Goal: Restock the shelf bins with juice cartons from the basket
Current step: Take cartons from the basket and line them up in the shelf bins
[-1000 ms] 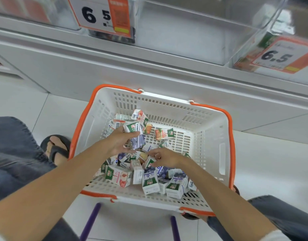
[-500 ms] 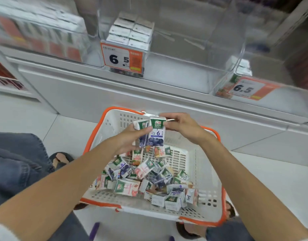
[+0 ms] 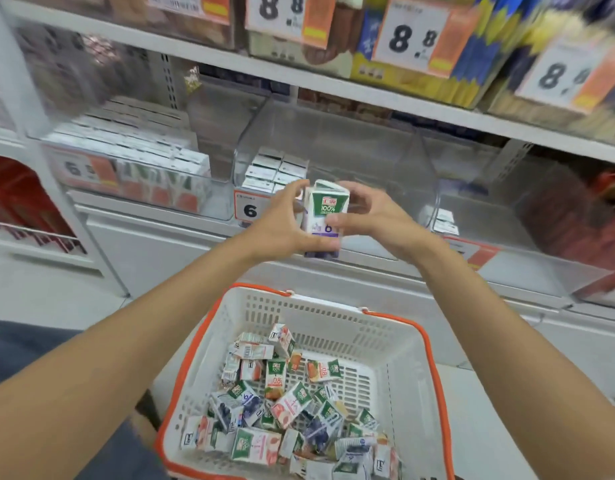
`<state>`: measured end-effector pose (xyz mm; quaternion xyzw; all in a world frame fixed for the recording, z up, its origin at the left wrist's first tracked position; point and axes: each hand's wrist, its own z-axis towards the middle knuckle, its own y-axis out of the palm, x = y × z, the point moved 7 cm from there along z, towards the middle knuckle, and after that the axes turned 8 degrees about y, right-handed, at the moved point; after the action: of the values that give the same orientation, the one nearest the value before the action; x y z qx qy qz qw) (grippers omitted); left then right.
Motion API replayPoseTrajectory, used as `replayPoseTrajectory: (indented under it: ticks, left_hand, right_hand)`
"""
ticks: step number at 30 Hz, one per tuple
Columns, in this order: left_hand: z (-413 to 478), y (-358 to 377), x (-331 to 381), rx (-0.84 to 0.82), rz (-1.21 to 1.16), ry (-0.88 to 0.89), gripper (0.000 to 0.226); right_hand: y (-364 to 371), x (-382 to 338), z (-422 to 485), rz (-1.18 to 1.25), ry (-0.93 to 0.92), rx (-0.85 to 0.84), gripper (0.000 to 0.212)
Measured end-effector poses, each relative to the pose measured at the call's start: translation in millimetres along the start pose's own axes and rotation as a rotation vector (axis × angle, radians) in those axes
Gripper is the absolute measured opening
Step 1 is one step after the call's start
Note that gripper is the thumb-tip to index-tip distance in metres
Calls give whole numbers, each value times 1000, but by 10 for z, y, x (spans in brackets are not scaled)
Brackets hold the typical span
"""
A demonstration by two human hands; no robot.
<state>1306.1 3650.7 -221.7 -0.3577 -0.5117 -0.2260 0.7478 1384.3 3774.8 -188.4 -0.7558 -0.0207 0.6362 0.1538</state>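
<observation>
I hold small upright juice cartons (image 3: pixel 326 216), white with green tops and purple fruit, between both hands in front of the shelf. My left hand (image 3: pixel 282 226) grips their left side and my right hand (image 3: pixel 375 220) presses the right side. Just behind them stands a clear shelf bin (image 3: pixel 334 150) with a few cartons (image 3: pixel 275 171) at its front left. The white basket with an orange rim (image 3: pixel 434 375) sits below on the floor, holding several loose cartons (image 3: pixel 288 410) in mixed flavours.
A fuller clear bin (image 3: pixel 133 161) of cartons stands to the left and a nearly bare bin (image 3: pixel 489 209) to the right. Price tags reading 8.8 (image 3: pixel 413 36) hang on the shelf above. My knee (image 3: pixel 22 344) is at lower left.
Both hands have risen out of the basket with the cartons and now hold them up at the middle bin's front. My view has tilted up toward the shelves.
</observation>
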Motion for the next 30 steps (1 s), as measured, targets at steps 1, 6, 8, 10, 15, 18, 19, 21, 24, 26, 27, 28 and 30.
replayPoseTrajectory:
  ticks: [1, 6, 8, 10, 15, 18, 19, 21, 24, 26, 27, 28, 30]
  left_hand:
    - [77, -94, 90, 24, 128, 72, 121]
    - [303, -380, -25, 57, 888, 212, 95]
    - [338, -357, -255, -22, 1070, 146, 86]
    - [342, -330, -363, 7, 1140, 167, 74]
    - [342, -301, -396, 182, 1139, 259, 56]
    - [334, -290, -379, 233, 1137, 285, 54]
    - [324, -285, -372, 238, 1134, 287, 54]
    - [308, -280, -351, 233, 1130, 278, 54]
    - [223, -268, -260, 252, 1127, 259, 53]
    - [52, -206, -92, 369, 1171, 358, 36]
    - [-46, -145, -46, 404, 1181, 402, 28]
    - [-137, -63, -67, 388, 1159, 409, 24]
    - [-292, 116, -363, 217, 985, 247, 27]
  right_hand:
    - [-117, -79, 58, 8, -40, 77, 51]
    - [-615, -145, 411, -110, -132, 475, 63]
    - [-622, 3, 616, -169, -72, 478, 66]
    - [-529, 231, 831, -171, 40, 315, 62]
    - [-216, 498, 1036, 0, 373, -276, 46]
    - [-193, 479, 1121, -89, 382, -229, 34]
    - [-173, 475, 1122, -106, 388, -221, 34]
    - [-165, 442, 1067, -191, 378, -163, 40]
    - [-257, 193, 927, -450, 91, 183, 49]
    - [-216, 12, 624, -351, -172, 489, 31]
    - [-165, 32, 446, -245, -244, 595, 25]
    - [-86, 137, 298, -154, -265, 645, 25]
    - [195, 549, 91, -97, -177, 576, 30]
